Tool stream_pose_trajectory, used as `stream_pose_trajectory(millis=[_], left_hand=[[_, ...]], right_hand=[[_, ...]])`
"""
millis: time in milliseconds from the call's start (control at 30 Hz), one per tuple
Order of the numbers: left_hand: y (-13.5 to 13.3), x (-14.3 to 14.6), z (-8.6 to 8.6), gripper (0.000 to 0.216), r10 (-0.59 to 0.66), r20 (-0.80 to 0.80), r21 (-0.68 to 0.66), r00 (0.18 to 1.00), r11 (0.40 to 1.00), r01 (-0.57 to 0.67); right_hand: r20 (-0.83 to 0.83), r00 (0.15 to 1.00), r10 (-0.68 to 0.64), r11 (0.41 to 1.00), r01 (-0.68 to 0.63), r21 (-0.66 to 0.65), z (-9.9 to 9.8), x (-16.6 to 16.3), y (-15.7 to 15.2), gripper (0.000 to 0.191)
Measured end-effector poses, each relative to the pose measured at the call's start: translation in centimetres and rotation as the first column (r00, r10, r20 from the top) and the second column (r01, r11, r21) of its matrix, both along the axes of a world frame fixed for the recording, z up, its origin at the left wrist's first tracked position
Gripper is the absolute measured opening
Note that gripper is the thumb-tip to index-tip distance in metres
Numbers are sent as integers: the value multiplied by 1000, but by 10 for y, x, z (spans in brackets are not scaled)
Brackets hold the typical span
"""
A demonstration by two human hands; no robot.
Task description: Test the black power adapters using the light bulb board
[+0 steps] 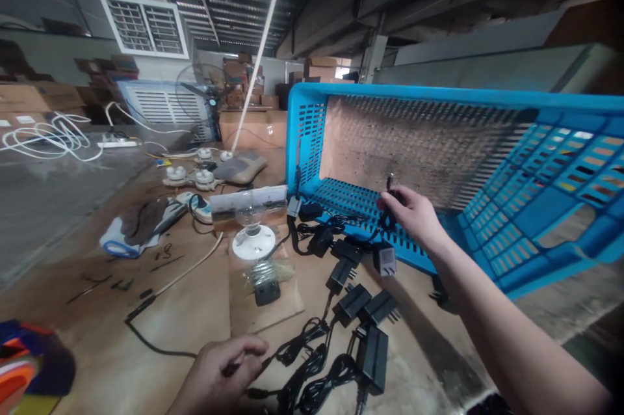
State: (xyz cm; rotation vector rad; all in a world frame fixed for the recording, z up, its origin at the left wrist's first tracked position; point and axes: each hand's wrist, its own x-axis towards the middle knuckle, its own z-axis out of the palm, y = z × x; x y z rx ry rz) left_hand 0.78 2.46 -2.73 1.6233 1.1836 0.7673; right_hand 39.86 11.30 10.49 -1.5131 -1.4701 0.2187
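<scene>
My right hand point(409, 210) pinches the coiled black cord of a power adapter point(387, 260), in front of the mouth of a blue plastic crate point(453, 95). The adapter hangs below the fingers, its pale label side showing. At the bottom of the view, my left hand point(229, 366) is closed around a black cable point(158, 345) that comes in from the left; its end is hidden by the fingers. Beside that hand lie several black power adapters point(374, 358) with bundled cords. More adapters and cords point(322, 239) are heaped at the crate's lower edge.
A bulb in a white lamp holder point(253, 242) stands on a small wooden board point(287, 301) mid-table. Behind it are a grey pouch point(241, 166) and white sockets point(205, 179). A white cloth point(117, 239) lies left, colourful fabric point(34, 363) lower left. A fan point(212, 103) stands behind.
</scene>
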Motion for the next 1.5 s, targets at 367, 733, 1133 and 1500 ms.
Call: stream_pose_trajectory(millis=[367, 733, 1133, 1500], left_hand=[[-4, -4, 14, 37, 199, 180, 38, 963, 977, -209], [-2, 0, 2, 21, -32, -82, 35, 996, 999, 35], [-3, 1, 7, 33, -44, -125, 101, 991, 993, 57], [-5, -1, 12, 27, -126, -65, -56, 990, 991, 123]], right_hand=[[431, 580, 692, 718, -484, -501, -67, -186, -94, 28], [389, 492, 778, 618, -494, -611, -70, -183, -95, 27], [-8, 833, 554, 766, -514, -386, -78, -118, -30, 75], [440, 623, 647, 763, -523, -381, -76, -187, -46, 92]])
